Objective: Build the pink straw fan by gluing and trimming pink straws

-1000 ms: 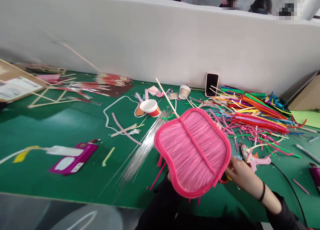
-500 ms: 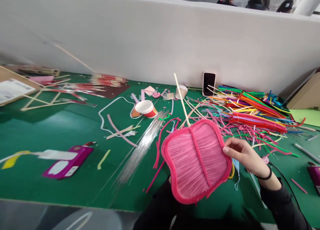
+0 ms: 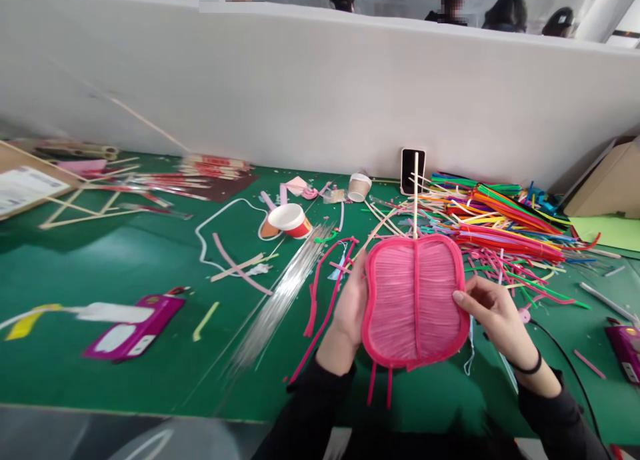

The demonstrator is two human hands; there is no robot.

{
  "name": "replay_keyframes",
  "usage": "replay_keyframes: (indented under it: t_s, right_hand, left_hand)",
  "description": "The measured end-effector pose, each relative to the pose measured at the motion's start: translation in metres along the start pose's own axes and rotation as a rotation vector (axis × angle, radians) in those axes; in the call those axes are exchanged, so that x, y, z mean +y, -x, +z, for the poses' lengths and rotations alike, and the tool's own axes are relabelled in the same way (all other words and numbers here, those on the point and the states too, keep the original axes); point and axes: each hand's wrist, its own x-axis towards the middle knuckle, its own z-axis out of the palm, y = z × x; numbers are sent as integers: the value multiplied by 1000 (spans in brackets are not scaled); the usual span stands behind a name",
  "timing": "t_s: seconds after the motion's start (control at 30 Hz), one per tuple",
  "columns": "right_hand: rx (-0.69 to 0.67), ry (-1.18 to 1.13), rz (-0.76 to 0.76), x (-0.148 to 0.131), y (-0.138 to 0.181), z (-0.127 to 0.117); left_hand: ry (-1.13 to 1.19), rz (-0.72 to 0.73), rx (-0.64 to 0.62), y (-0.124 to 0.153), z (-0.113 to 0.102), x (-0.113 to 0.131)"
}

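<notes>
Between my hands is a pink fan (image 3: 443, 300) with a thick bright-pink rim, a centre rib and a pale wooden stick handle (image 3: 415, 187) pointing away from me. My left hand (image 3: 350, 303) grips its left side, with the fingers hidden behind it. My right hand (image 3: 493, 313) pinches the right edge between thumb and fingers. Two pink pipe cleaner ends hang below the fan's lower edge. To the left of my left hand lie bent pink pipe cleaners (image 3: 315, 300) and a small light-blue tassel (image 3: 339, 263).
Coloured pipe cleaners (image 3: 510, 240) pile up at right, before a propped phone (image 3: 406, 170). A bundle of thin wires (image 3: 285, 293), a paper cup (image 3: 290, 220) and a purple box-like device (image 3: 145, 327) lie left. Sticks (image 3: 215, 167) sit farther back. A white partition (image 3: 300, 93) borders the table.
The fan has turned more upright and shifted right, its handle now pointing straight away from me. My left hand, hidden behind it before, now shows at its left side.
</notes>
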Motion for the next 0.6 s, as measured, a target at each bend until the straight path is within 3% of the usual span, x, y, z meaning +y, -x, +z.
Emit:
replay_keyframes:
  t_s: [0.17,0.5,0.6]
  right_hand:
    - [-73,14,34,6,-3,-2]
    - [59,63,-61,11,2,0]
    - [-2,70,-17,14,0,-7]
  left_hand:
    - [-103,-164,-86,-1,4,5]
    - [-208,-107,-208,11,13,-2]
    - [-260,-69,-250,10,12,-2]
